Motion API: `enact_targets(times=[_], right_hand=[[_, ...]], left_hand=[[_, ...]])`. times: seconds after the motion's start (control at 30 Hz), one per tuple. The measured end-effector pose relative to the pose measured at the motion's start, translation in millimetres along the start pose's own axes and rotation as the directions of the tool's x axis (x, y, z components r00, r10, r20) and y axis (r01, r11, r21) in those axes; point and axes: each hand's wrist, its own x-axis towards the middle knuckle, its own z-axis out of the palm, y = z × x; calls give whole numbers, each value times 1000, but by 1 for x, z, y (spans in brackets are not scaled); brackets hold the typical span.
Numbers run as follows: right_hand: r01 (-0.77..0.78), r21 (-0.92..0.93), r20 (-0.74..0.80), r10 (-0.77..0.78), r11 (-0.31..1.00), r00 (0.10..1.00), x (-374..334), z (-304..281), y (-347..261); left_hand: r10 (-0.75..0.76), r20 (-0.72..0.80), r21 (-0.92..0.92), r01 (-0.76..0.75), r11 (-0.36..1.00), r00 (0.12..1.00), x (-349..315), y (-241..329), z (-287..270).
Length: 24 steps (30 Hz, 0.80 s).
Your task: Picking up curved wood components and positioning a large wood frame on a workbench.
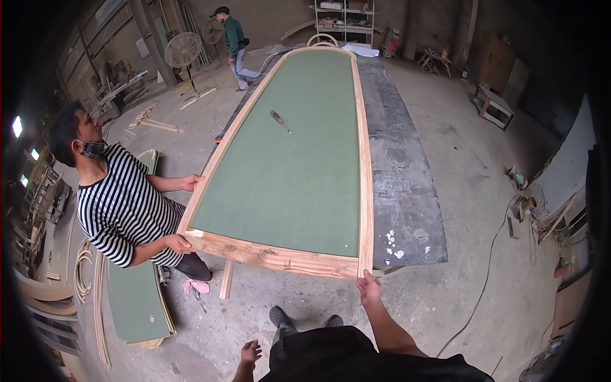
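A large green panel in a pale wooden frame, arched at its far end, stretches away in front of me. My right hand grips the frame's near right corner. My left hand hangs low beside my body, loosely curled with nothing visible in it. On the panel's far half lies a small hand tool with a thick handle and a thin tip; its exact kind is unclear. At the left, a co-worker in a striped shirt holds the frame's near left corner and left side with both hands.
Under the panel is a dark worktable with white spots. Another green panel rests low at the left, beside curved wood strips. A second person and a standing fan are farther back. A cable crosses the floor at right.
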Motion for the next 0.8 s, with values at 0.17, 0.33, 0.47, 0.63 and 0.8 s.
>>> enact_targets(times=[0.17,0.33,0.47,0.63,0.8], right_hand=[[48,29,-25,-47,998,999,1,-2,0],[73,16,-26,-73,997,997,0,-7,-7],[87,-26,-38,-88,996,995,1,-12,-16],[60,-11,-19,-60,998,998,11,-18,-18],[54,-31,-17,-55,998,998,19,-20,-8]], left_hand=[[0,-15,-17,-1,1000,1000,-2,-9,-5],[-20,-72,-35,17,999,997,-11,-21,-19],[-56,-111,-39,52,998,992,-20,-29,-34],[-4,-99,36,7,999,995,-24,-34,-34],[10,-86,38,-7,999,996,-37,-24,-22]])
